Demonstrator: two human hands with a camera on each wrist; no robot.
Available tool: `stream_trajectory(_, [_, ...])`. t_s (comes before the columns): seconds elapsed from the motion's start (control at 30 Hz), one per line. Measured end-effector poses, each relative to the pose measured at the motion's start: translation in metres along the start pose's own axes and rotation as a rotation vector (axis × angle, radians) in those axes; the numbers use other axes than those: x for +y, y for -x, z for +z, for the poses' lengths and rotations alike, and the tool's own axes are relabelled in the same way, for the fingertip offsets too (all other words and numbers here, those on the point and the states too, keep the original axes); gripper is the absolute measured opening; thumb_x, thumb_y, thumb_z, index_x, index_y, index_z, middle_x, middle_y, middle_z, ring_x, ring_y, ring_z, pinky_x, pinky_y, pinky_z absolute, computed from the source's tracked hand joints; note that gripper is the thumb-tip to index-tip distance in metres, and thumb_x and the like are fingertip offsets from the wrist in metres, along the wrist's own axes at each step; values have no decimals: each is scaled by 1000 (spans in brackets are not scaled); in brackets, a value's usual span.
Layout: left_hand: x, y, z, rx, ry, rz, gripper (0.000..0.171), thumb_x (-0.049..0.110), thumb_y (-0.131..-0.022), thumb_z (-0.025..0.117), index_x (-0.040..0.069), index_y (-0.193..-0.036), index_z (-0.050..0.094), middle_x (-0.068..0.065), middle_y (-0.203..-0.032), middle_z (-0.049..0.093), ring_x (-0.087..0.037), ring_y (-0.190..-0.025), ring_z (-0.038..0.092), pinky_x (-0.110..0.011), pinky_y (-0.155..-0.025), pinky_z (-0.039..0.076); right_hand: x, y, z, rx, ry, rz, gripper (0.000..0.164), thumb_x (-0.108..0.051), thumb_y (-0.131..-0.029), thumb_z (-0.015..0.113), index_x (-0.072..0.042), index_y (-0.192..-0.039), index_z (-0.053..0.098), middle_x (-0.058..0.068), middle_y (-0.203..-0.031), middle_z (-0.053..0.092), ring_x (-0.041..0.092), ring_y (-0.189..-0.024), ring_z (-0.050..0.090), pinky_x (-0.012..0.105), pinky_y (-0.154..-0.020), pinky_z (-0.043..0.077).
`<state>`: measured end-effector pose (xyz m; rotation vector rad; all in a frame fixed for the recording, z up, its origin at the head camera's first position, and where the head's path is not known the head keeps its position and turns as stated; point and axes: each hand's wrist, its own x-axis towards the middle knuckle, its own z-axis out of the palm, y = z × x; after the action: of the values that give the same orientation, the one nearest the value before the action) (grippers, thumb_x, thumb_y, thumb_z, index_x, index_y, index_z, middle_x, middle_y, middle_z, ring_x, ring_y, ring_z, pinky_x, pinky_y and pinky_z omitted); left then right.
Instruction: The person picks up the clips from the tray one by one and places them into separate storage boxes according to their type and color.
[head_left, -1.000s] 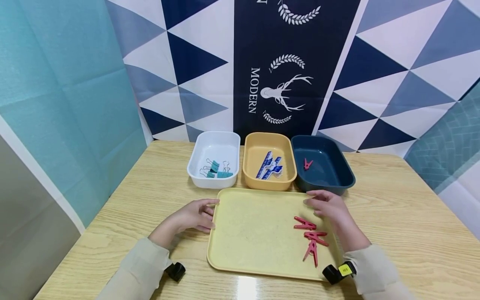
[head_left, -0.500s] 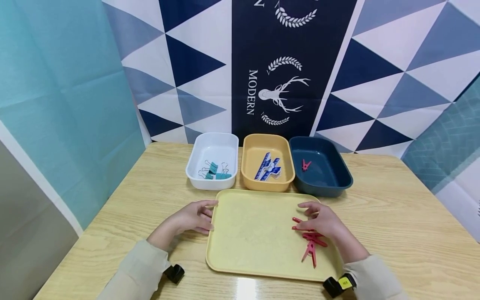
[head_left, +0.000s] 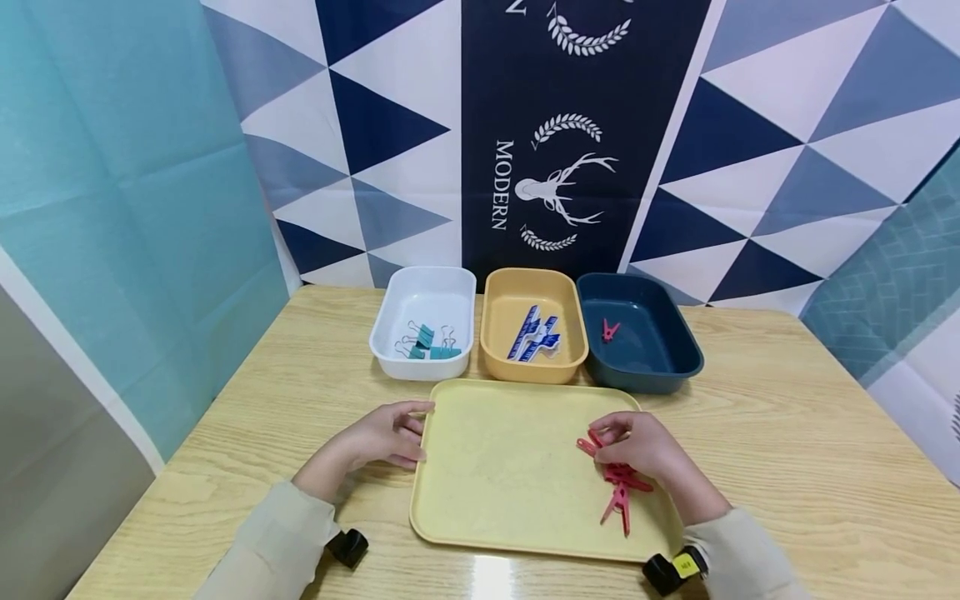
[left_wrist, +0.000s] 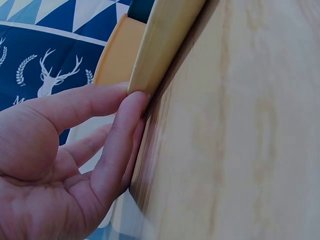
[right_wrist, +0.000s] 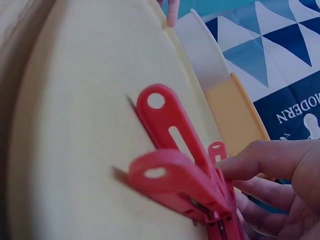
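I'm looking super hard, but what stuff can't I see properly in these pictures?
Head view: part of the held red clothespin is hidden by the right hand.
Head view: the writing on the yellow wrist label is too small to read.
Left wrist view: most of the dark blue bin is blocked by the yellow tray and the top edge.
Right wrist view: the top edge cuts off most of the left hand.

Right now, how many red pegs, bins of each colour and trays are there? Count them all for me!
Red pegs: 4
White bins: 1
Orange bins: 1
Dark blue bins: 1
Yellow trays: 1
Total: 8
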<state>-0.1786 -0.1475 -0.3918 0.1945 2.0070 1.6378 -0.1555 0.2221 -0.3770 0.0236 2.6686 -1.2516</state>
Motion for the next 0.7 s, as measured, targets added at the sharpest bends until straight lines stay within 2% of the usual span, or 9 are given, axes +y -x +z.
stream_trajectory(0.37, [2,0,0,1,-6,0,74,-10,-77,68,3,-142,36,-18,-106,46,-22,-81,56,-37,-70,58,-2,-1,-10,37,-224,116,42,-3,-76,75,3,-115,62,9,-89,57,19,-65,58,29,-55,53])
stream_trajectory(0.57, [0,-1,-1,-3,3,-1,75,-10,-76,70,4,-142,37,-18,-107,46,-23,-84,55,-37,-71,58,-3,-3,-17,37,-284,110,46,-6,-78,73,5,-120,58,7,-90,57,17,-72,58,28,-60,53])
stream_trajectory(0.7, [0,0,-2,-9,6,1,75,-10,-76,70,3,-141,37,-18,-107,46,-22,-85,55,-37,-71,58,-4,-2,-20,38,-294,85,44,-7,-80,71,5,-121,57,5,-88,57,14,-70,58,25,-58,50])
